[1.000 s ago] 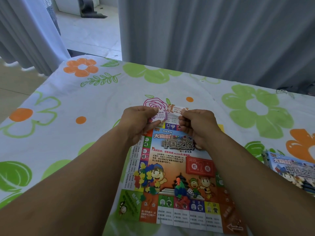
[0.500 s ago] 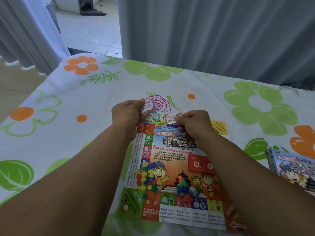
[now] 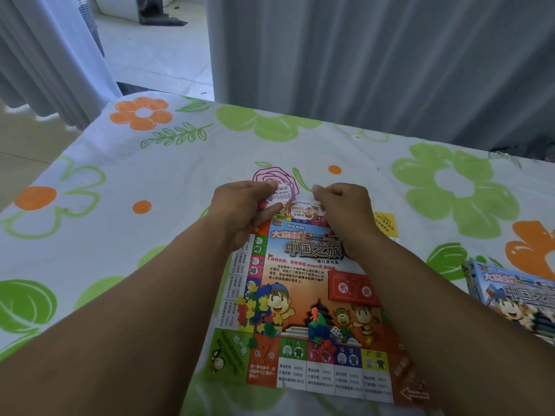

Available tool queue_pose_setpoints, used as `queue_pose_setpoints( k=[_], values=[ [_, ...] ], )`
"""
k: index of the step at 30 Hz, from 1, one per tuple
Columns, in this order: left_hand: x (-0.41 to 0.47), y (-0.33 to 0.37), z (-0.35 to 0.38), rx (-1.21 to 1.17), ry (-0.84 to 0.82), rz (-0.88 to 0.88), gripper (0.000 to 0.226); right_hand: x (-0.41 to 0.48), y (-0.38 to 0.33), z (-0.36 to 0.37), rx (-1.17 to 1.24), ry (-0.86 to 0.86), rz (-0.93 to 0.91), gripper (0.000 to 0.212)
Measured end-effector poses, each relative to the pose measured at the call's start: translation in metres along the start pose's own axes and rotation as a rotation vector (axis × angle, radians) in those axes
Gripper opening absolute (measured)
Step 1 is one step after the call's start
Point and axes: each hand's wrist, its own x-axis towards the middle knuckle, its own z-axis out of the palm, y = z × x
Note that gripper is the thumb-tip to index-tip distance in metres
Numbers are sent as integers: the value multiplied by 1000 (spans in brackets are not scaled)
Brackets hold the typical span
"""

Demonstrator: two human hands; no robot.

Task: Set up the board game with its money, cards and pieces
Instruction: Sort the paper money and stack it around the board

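Note:
The colourful paper game board (image 3: 303, 283) lies flat on the flowered cloth in front of me. Above its far edge, my left hand (image 3: 240, 205) pinches a purple play-money note (image 3: 283, 192). My right hand (image 3: 345, 211) grips a small stack of play-money notes (image 3: 301, 210) whose top one is brownish. The two hands almost touch. Small plastic pieces (image 3: 255, 316) are heaped on the board's left, and more pieces with a white die (image 3: 335, 331) sit near its lower middle. A red card stack (image 3: 353, 288) rests on the board's right.
A yellow note (image 3: 386, 225) lies on the cloth just right of my right hand. The blue game box (image 3: 516, 295) sits at the right edge. The flowered cloth (image 3: 150, 190) covers the table; grey curtains hang behind its far edge.
My left hand drew the purple note out to the left half a second ago. It has since come back in beside my right hand and the stack.

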Motion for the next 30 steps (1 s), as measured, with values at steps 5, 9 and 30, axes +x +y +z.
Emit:
queue_pose_setpoints(
  k=[5,9,30],
  values=[
    [-4,-2,7,32,-89,-6,23,-10,-12,3,172,-188,5,30],
    [-3,-4,11,-20,-139,-36,23,-10,-10,-2,203,-179,21,20],
    [9,-15,34,-25,-51,53,16,12,21,-50,310,12,132,4]
  ],
)
